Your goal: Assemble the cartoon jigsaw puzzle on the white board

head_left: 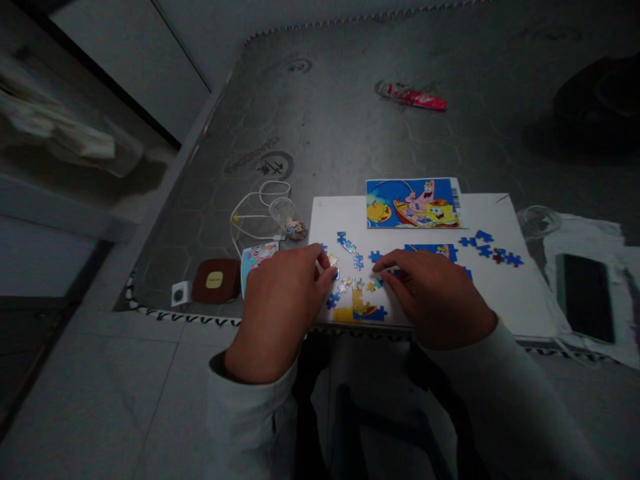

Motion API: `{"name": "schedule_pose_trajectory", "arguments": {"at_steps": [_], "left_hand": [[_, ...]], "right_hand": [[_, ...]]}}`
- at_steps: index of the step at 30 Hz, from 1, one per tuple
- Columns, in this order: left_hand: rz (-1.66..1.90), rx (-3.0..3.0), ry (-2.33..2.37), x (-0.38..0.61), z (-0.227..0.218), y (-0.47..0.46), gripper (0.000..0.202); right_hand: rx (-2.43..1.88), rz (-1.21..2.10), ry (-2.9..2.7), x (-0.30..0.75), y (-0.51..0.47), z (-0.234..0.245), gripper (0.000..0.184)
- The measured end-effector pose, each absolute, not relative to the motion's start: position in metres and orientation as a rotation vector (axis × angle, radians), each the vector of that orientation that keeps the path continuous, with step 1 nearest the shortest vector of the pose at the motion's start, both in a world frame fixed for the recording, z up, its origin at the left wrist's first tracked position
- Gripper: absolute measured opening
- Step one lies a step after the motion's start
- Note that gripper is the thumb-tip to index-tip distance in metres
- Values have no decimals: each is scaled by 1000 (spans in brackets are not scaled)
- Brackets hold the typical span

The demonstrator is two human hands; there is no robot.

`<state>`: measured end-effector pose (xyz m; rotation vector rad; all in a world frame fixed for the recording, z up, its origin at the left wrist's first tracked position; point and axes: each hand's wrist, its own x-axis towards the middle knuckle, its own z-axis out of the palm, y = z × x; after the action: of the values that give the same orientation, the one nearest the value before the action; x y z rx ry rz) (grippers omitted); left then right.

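My left hand is over the left side of a white board, thumb and index finger closed on a small jigsaw piece that is largely covered. My right hand hovers over the middle, its thumb and index tips nearly together; whatever they pinch is hidden. Between the hands lie several loose jigsaw pieces, blue and yellow. A joined yellow and blue section sits at the board's near edge. Another partly joined blue section is half covered by my right hand.
A cartoon picture card rests at the board's far edge. More blue pieces lie right. Left are a clear cup, a white cable and a brown box. A phone lies right; a red packet lies farther back.
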<state>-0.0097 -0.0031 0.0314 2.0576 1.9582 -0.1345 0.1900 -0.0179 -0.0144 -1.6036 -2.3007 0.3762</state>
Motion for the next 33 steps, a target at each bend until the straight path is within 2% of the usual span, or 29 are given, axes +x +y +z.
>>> {"name": "schedule_pose_trajectory", "arguments": {"at_steps": [14, 19, 33], "left_hand": [[-20, 1996, 2091, -14, 31, -2, 21], [32, 2014, 2053, -14, 25, 0, 19], [31, 2129, 1902, -9, 23, 2, 12]], "right_hand": [[-1650, 331, -2432, 197, -17, -17, 18], [-1636, 286, -2448, 198, -15, -21, 16], [-1624, 218, -2439, 197, -13, -20, 24]]}}
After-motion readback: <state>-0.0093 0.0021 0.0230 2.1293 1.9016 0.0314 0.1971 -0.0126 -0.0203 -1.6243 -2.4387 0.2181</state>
